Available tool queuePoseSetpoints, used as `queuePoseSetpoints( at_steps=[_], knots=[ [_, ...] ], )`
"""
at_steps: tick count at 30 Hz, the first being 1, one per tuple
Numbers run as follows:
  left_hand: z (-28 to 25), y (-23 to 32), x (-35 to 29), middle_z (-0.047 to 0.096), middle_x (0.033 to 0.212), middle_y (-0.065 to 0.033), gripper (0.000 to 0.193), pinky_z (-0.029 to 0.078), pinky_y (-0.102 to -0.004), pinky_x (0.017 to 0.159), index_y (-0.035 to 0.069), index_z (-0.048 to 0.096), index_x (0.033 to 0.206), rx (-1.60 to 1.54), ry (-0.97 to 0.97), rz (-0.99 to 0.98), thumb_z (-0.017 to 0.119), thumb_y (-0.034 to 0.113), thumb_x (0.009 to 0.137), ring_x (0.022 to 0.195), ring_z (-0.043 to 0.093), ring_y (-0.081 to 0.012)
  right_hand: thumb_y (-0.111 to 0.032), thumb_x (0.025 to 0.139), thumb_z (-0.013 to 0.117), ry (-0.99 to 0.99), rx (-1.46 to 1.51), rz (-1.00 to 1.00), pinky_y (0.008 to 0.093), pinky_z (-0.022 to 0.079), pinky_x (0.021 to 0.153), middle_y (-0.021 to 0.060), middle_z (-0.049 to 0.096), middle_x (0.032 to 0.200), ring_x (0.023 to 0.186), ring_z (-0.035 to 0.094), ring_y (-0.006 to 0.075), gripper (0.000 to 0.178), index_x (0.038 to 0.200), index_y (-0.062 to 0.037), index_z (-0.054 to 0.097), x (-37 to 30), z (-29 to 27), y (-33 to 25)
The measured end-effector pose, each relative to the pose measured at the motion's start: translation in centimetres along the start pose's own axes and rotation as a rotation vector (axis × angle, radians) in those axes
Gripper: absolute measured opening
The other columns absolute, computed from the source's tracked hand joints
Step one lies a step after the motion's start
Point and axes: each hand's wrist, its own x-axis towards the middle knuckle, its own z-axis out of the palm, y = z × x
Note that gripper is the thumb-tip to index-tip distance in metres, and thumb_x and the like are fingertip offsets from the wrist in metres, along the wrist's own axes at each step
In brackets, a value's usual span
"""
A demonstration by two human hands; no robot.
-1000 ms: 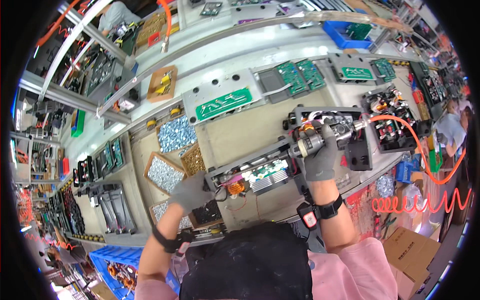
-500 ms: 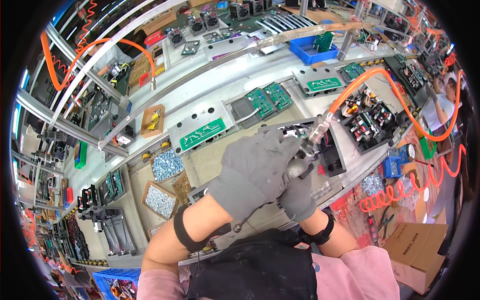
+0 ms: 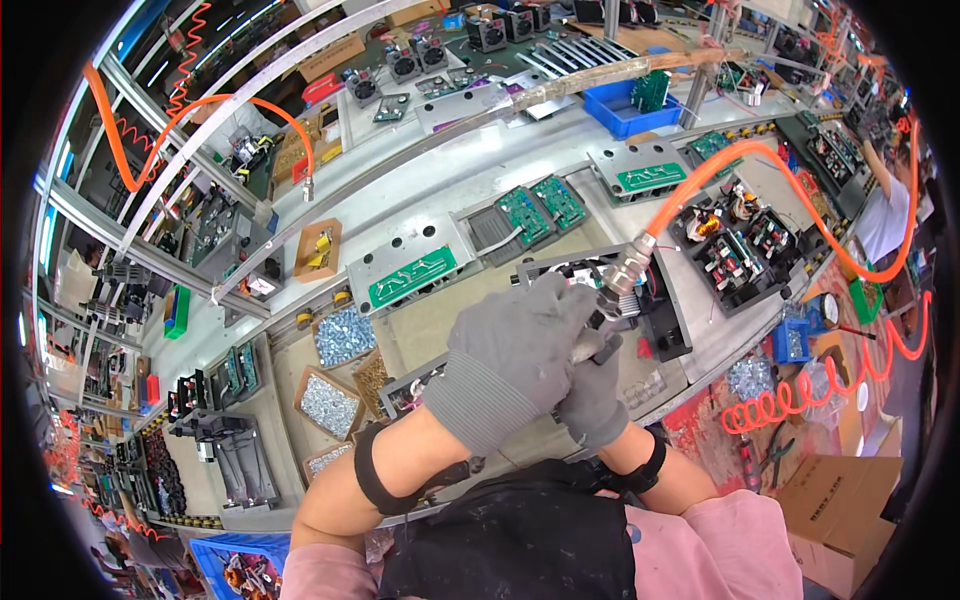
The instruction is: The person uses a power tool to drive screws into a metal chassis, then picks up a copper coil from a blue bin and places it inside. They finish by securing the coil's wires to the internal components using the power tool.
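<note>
My left hand (image 3: 515, 350), in a grey glove, is closed around an air screwdriver whose silver body (image 3: 588, 346) shows only in part between my hands. My gloved right hand (image 3: 597, 400) grips the same tool from the right and below, its fingers partly hidden. A metal coupling (image 3: 630, 264) joins the screwdriver to a thick orange air hose (image 3: 690, 185). Under and behind my hands lies a black metal housing (image 3: 668, 325) with parts inside. To the left, a silver plate with a green circuit board (image 3: 412, 278) rests on the line.
Cartons of screws (image 3: 345, 335) stand left of my hands. Two green boards (image 3: 540, 210) lie beyond, and an open black unit (image 3: 735, 245) sits to the right. A blue bin (image 3: 630, 110) is at the back. A coiled orange hose (image 3: 775, 410) hangs over the red surface at right.
My hands have shifted slightly, and the coupling has tilted and dropped a little. The view has moved slightly. Both hands keep their hold on the air screwdriver.
</note>
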Motion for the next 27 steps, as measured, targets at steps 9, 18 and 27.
queuePoseSetpoints(
  at_steps=[9,18,27],
  knots=[
    [0.6,-0.4,0.3,0.056,0.083,-0.0086,0.027,0.046,-0.0380,0.060,0.007,0.059,0.095,0.021,-0.002,0.008,0.062,0.031,0.083,0.073,0.060,-0.0277,0.000,0.075,0.059,0.023,-0.016,-0.051,0.0280,0.049,0.078,0.0036,0.062,0.100,0.089,0.060,0.0125,0.037,0.112,-0.0024,0.054,0.2,-0.1,0.0],
    [0.9,-0.5,0.1,0.059,0.094,-0.0078,0.046,0.052,-0.0389,0.060,0.012,0.058,0.118,0.111,-0.105,-0.015,0.063,0.018,0.072,0.076,0.064,-0.0249,-0.002,0.084,0.064,-0.036,0.053,-0.133,0.0282,0.054,0.071,0.0068,0.065,0.100,0.086,0.063,0.0132,0.030,0.112,-0.0009,0.054,0.4,-0.2,0.4],
    [1.0,-0.4,0.2,0.057,0.083,-0.0078,0.025,0.046,-0.0369,0.057,0.010,0.059,0.097,0.071,-0.010,0.015,0.057,0.033,0.086,0.068,0.060,-0.0267,-0.008,0.079,0.065,-0.028,0.046,-0.039,0.0277,0.050,0.072,0.0039,0.066,0.097,0.085,0.062,0.0110,0.027,0.105,-0.0018,0.060,0.5,0.3,-0.7]
  ],
)
